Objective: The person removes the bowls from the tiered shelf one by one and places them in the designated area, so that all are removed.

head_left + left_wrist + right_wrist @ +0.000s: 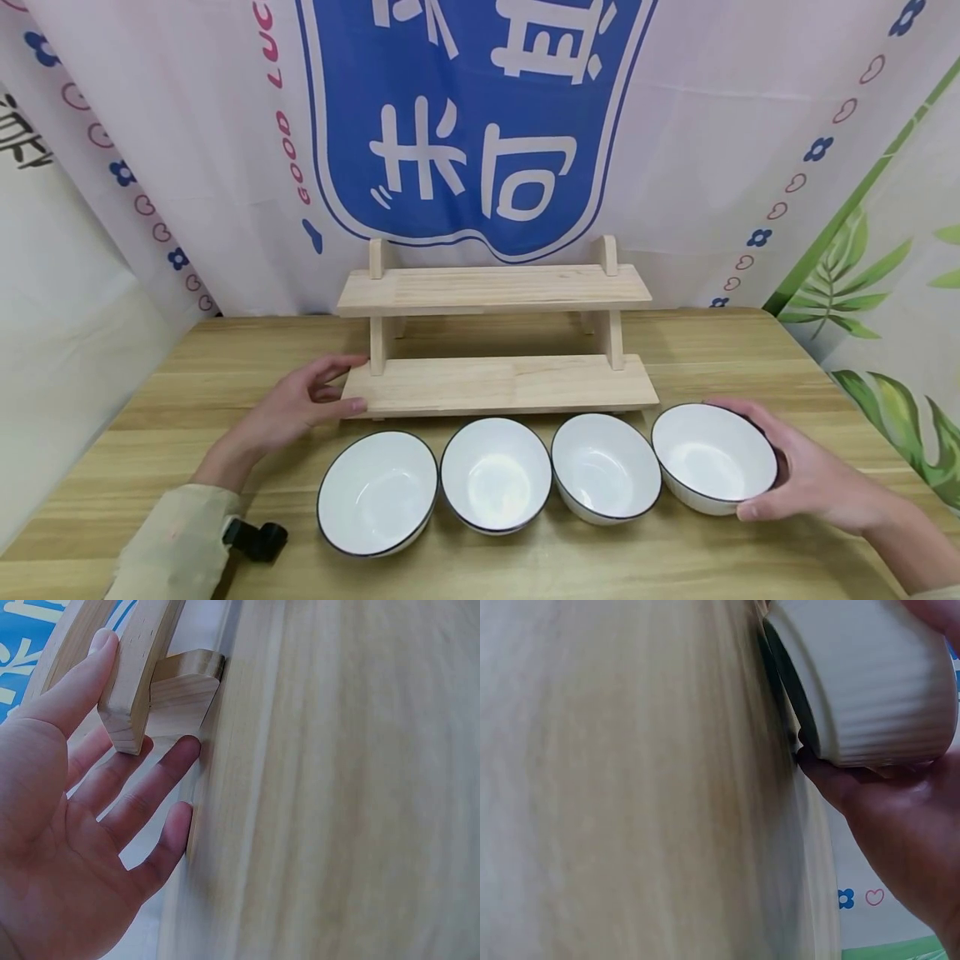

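My right hand point(806, 479) grips a white bowl point(712, 454) with a dark rim, at the right end of a row of bowls. Its thumb lies at the near side and the fingers wrap the far side. In the right wrist view, that bowl's ribbed outer wall point(885, 690) shows close over the table, with its base turned partly into view. My left hand point(296, 404) holds the left end of a two-tier wooden shelf point(495, 387), at the lower board. The left wrist view has the thumb along one edge of the board point(131, 697) and fingers at the other.
Three more white bowls stand in a row before the shelf: a left one point(378, 496), a middle one point(495, 475) and a right one point(606, 467). All rest on the wood-grain table point(525, 567). Behind the shelf hangs a printed curtain point(675, 167).
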Motion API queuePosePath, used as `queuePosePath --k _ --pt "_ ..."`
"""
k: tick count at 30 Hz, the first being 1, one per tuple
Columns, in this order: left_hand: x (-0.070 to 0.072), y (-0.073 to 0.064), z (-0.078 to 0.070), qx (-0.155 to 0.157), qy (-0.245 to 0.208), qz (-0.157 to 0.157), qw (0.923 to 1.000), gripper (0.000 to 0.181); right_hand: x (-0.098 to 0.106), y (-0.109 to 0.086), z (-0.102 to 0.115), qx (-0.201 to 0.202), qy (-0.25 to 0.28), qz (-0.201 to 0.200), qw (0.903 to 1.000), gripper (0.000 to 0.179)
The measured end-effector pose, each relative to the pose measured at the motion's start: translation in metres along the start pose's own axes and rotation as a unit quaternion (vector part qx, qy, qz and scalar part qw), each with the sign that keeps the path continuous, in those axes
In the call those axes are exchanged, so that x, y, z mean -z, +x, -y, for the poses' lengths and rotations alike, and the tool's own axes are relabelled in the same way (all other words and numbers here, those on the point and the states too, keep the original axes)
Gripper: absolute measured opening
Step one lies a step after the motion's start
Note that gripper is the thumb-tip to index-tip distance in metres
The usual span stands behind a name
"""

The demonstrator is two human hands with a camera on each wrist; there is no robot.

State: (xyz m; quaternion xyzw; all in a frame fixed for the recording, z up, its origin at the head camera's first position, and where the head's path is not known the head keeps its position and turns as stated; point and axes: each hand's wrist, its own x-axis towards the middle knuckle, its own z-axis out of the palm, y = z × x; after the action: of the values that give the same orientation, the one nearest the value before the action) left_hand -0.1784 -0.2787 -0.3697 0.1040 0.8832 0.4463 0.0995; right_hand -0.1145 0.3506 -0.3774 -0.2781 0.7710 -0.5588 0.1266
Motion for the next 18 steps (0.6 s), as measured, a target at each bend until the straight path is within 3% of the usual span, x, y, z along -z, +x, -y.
queuePosePath --k 18 --pt "0.0014 -0.0017 0.0023 -0.018 -0.025 0.006 0.9995 0.071 0.0037 0.0008 -0.0006 -0.02 0.001 0.056 0.9983 0.108"
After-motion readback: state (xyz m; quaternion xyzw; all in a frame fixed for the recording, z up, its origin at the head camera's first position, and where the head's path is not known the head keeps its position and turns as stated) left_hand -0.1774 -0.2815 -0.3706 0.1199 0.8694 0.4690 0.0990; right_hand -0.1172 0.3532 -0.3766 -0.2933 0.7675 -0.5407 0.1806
